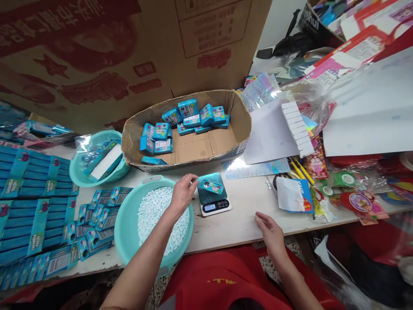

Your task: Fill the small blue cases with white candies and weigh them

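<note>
My left hand is above the right rim of a turquoise basin, beside the scale. Its fingertips are drawn together, and what they hold, if anything, is hidden. Small pale blue-white candies fill much of the basin. On the small digital scale, whose display is lit, lies a blue candy box with a round opening at one end. My right hand rests at the table's front edge, to the right of the scale, fingers stretched out and holding nothing.
A cut-down carton behind the scale holds several blue boxes. More blue boxes lie left of the basin, next to stacked display packs. A smaller turquoise basin is at back left. Pens and packaging clutter the right.
</note>
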`<action>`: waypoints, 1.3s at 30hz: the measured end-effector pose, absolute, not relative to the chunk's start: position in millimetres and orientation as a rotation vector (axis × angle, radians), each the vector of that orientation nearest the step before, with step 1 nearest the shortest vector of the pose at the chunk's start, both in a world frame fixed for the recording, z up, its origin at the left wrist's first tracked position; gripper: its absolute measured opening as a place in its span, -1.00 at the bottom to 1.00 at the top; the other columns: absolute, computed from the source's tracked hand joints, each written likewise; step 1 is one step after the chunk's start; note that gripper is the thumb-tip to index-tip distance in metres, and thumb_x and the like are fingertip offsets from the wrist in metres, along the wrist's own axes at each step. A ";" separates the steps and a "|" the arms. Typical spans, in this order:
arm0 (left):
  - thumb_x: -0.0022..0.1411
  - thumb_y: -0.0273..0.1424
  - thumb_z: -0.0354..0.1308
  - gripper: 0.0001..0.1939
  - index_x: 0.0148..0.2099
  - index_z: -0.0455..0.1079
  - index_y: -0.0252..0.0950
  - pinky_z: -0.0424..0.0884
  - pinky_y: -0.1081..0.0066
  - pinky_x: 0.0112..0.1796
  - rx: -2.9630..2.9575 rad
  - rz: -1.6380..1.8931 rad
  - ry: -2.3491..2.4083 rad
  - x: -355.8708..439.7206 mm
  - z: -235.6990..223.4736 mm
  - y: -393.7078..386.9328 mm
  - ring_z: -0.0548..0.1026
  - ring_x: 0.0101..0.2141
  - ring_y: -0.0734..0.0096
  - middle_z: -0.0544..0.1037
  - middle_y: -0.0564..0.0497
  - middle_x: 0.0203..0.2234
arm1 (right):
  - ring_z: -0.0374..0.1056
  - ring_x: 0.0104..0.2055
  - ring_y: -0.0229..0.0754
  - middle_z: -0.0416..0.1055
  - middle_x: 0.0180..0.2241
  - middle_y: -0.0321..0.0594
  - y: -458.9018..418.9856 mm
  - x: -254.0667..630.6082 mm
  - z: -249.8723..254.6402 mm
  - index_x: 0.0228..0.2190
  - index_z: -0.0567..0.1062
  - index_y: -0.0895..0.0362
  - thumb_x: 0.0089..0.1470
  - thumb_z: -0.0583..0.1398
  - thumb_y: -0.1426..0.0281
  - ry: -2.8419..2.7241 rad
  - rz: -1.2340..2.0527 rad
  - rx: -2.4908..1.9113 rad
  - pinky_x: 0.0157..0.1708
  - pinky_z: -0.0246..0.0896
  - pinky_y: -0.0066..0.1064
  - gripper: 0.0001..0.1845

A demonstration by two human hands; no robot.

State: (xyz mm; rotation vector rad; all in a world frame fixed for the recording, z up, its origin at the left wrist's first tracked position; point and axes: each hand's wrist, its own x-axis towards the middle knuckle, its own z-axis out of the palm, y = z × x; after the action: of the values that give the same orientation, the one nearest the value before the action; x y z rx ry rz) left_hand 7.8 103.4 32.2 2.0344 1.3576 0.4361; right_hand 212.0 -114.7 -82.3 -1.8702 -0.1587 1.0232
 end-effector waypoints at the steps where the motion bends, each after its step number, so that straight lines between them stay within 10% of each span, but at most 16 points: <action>1: 0.17 -0.38 0.02 -0.86 -0.27 0.38 -0.26 0.25 0.46 -0.31 1.993 0.443 1.389 1.2 32.1 104.5 0.38 -0.39 0.42 0.46 0.04 -0.40 | 0.39 -0.21 -0.02 0.52 -0.30 -0.10 -115.6 212.3 -83.2 -0.29 0.51 0.19 -0.34 0.29 0.05 -0.145 1.023 -1.868 -0.18 0.29 -0.25 -0.42; 28: 0.22 -0.36 -0.07 -0.83 -0.22 0.31 -0.27 0.26 0.38 -0.29 1.880 0.328 2.002 -58.6 5.6 98.9 0.42 -0.32 0.30 0.47 -0.01 -0.34 | 0.38 -0.18 -0.02 0.51 -0.29 -0.10 -99.8 202.2 -79.2 -0.31 0.52 0.18 -0.39 0.31 0.04 -0.155 1.079 -1.863 -0.12 0.27 -0.21 -0.40; 33: 0.18 -0.45 -0.01 -0.76 -0.08 0.29 -0.30 0.26 0.36 -0.28 2.067 -0.304 1.707 -84.4 -24.5 74.8 0.42 -0.23 0.24 0.41 -0.12 -0.15 | 0.39 -0.19 -0.03 0.51 -0.30 -0.11 -99.4 201.4 -80.9 -0.33 0.52 0.18 -0.40 0.32 0.05 -0.154 1.084 -1.868 -0.13 0.28 -0.23 -0.42; 39: 0.13 -0.42 0.01 -0.94 -0.34 0.29 -0.27 0.21 0.42 -0.36 1.867 -0.245 1.582 -102.8 -27.0 65.8 0.39 -0.39 0.33 0.42 0.04 -0.49 | 0.38 -0.18 -0.02 0.51 -0.28 -0.11 -97.5 199.2 -78.0 -0.32 0.52 0.17 -0.38 0.31 0.06 -0.166 1.103 -1.868 -0.11 0.27 -0.21 -0.43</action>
State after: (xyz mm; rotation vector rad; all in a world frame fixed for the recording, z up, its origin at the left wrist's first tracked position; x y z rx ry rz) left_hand -102.8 65.8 -27.0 1.8674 1.5816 -0.2450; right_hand 199.2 -97.5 -78.0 -1.8682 -0.1659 1.1034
